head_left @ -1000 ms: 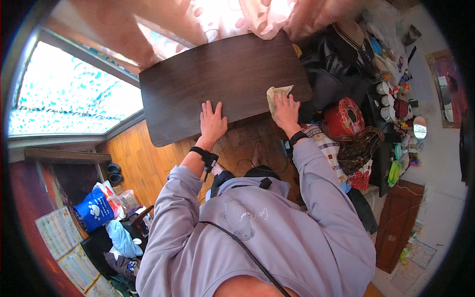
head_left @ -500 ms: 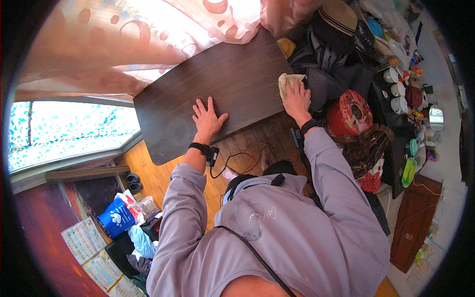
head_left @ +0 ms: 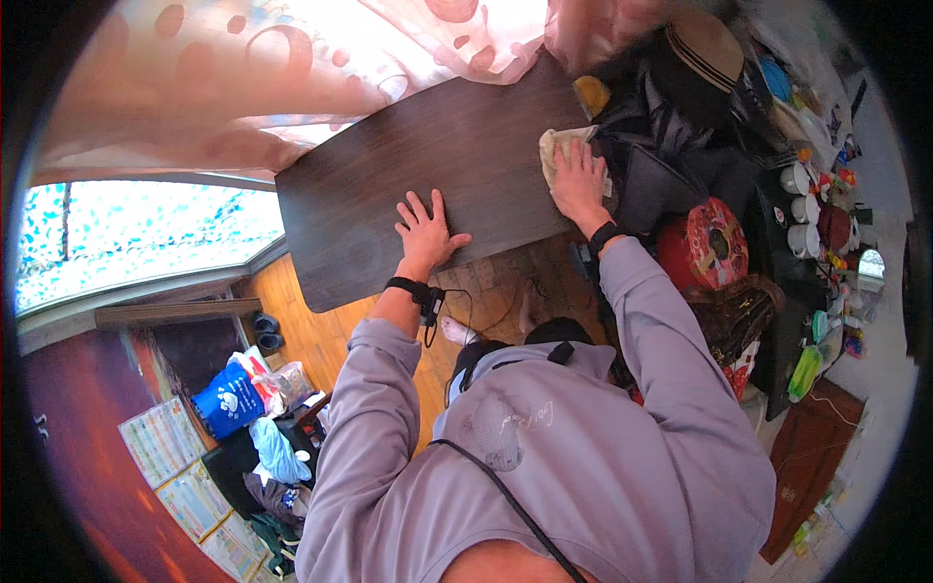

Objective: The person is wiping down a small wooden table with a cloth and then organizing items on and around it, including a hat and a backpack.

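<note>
A dark brown wooden tabletop lies before me, slanting up toward the curtain. My left hand rests flat on its near part, fingers spread and holding nothing. At the tabletop's right end, my right hand presses down on a cream-coloured cloth. The cloth is bunched under the palm and fingers, its edges showing around them. Black straps circle both wrists, and a small dark device sits by the left one.
A patterned pink curtain hangs along the far edge. To the right are dark bags, a round red container and a shelf with white cups. A blue bag stands at lower left, near dark shoes.
My right hand has slid the cloth a little leftward, farther in from the tabletop's right end. The left hand stays at its place on the wood. The whole view has shifted slightly.
</note>
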A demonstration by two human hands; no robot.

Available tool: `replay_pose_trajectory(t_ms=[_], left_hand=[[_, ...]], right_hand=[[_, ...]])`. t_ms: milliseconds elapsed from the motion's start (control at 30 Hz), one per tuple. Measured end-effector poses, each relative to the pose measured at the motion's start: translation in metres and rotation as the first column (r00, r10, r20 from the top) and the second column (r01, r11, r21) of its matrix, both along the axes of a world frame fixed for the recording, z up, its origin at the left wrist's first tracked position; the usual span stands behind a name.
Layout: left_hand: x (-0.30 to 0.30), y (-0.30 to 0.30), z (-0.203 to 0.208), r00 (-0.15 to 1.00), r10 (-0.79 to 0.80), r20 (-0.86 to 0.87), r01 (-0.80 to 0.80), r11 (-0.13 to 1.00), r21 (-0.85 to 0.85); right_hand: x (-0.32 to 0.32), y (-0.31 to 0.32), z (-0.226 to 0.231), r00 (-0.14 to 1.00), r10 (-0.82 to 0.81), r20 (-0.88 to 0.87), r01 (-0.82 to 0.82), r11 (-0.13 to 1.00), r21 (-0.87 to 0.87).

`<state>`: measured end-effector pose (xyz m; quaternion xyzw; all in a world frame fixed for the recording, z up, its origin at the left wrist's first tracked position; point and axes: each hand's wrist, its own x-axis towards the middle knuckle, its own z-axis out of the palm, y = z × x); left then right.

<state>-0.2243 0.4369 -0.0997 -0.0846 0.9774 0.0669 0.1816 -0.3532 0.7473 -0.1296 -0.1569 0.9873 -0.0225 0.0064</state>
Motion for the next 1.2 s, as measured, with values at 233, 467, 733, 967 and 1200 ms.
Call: replay_pose_trajectory(t_ms=[233,467,733,967,1200], left_hand=[[-0.001,-0.002,0.003,1.000,-0.013,0.011,0.013,0.999,-0.043],[-0.002,-0.001,0.008,0.999,0.020,0.028,-0.020,1.000,-0.018],[-0.004,-0.002,0.011,0.999,0.041,0.033,-0.041,0.999,0.008],[-0.007,-0.004,0.009,1.000,0.024,-0.005,-0.024,1.000,-0.001],[-0.006,-0.010,0.003,0.996,0.046,-0.078,-0.044,0.999,0.028]], right_hand=[[0.010,-0.063,-0.005,0.978,0.206,0.017,-0.205,0.976,-0.070],[0.030,-0.127,0.004,0.887,0.454,0.080,-0.445,0.889,-0.108],[-0.006,-0.174,0.012,0.805,0.579,0.132,-0.576,0.815,-0.065],[-0.048,-0.221,0.014,0.823,0.556,0.118,-0.565,0.823,0.057],[-0.090,-0.264,0.006,0.820,0.558,0.130,-0.565,0.824,0.029]])
